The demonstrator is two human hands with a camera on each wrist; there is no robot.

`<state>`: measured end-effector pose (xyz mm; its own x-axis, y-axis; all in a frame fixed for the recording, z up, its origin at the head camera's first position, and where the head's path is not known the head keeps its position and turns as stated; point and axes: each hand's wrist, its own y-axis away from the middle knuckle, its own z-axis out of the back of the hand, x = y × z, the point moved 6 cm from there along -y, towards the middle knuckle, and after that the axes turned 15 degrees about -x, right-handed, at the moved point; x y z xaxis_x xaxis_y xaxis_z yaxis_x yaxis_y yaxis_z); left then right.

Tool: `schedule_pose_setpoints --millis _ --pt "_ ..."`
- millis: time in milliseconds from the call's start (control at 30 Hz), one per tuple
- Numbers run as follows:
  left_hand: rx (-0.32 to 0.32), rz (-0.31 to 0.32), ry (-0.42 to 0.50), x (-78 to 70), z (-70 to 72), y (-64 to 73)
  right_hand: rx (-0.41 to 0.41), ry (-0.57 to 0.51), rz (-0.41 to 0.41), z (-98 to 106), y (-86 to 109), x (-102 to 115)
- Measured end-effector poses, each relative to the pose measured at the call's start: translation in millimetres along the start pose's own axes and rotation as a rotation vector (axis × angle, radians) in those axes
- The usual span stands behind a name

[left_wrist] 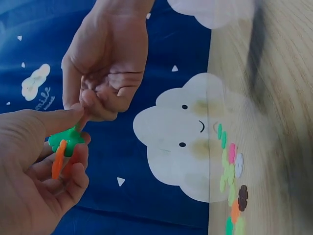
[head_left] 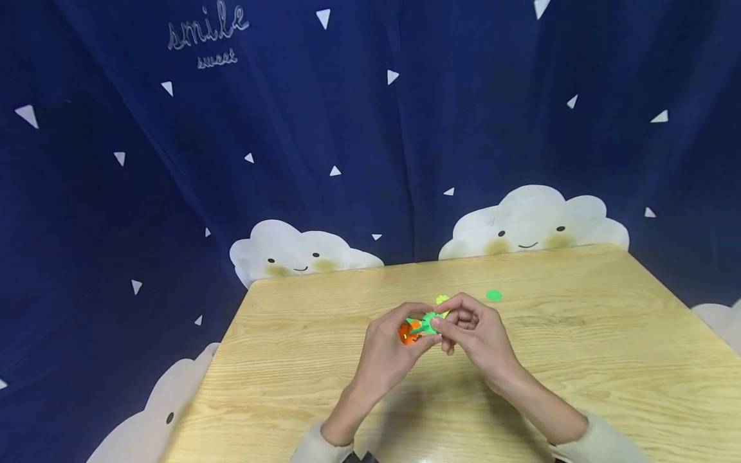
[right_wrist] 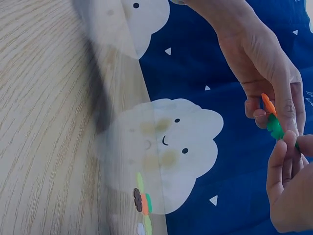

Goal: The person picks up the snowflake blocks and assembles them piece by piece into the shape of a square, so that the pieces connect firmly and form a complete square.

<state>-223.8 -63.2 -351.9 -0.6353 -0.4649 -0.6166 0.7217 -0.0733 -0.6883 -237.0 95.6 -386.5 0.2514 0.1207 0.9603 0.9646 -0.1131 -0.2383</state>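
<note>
Left hand (head_left: 384, 344): thumb and fingers clamped round small green-and-orange scalloped plastic disc assembly (head_left: 427, 323), between both hands. Right hand (head_left: 479, 333): thumb and index pinching its green end. Should be light, stiffish, slick; grip rims. Head view: long axis roughly 8-to-2 o'clock, orange end at 8. Farther, 1 o'clock: flat green plastic disc (head_left: 494, 295) on pale wood-grain table (head_left: 289, 360).

Seen from my head, bare tabletop (head_left: 289, 360) gives me passage at nine o'clock from my left hand (head_left: 389, 341) and three from my right hand (head_left: 479, 331), whose ten a yellow flower disc (head_left: 442, 299) blocks, and one o'clock a green disc (head_left: 494, 295).
</note>
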Motion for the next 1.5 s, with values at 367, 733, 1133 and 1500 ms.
schedule_pose_setpoints --millis 367,733,1133,1500 --pt "0.0 -0.019 -0.015 4.8 3.5 1.4 0.007 0.015 0.045 6.1 -4.7 0.3" --pt "-0.037 0.075 -0.055 20.4 26.8 0.0 -0.084 0.026 -0.009 51.3 -38.5 -21.4" --pt "-0.116 0.138 -0.085 40.0 54.4 4.0 -0.144 0.25 -0.213 100.6 -71.3 -87.6" --pt "-0.107 0.119 -0.072 40.4 56.5 3.5 -0.105 0.329 -0.284 98.4 -83.8 -116.4"
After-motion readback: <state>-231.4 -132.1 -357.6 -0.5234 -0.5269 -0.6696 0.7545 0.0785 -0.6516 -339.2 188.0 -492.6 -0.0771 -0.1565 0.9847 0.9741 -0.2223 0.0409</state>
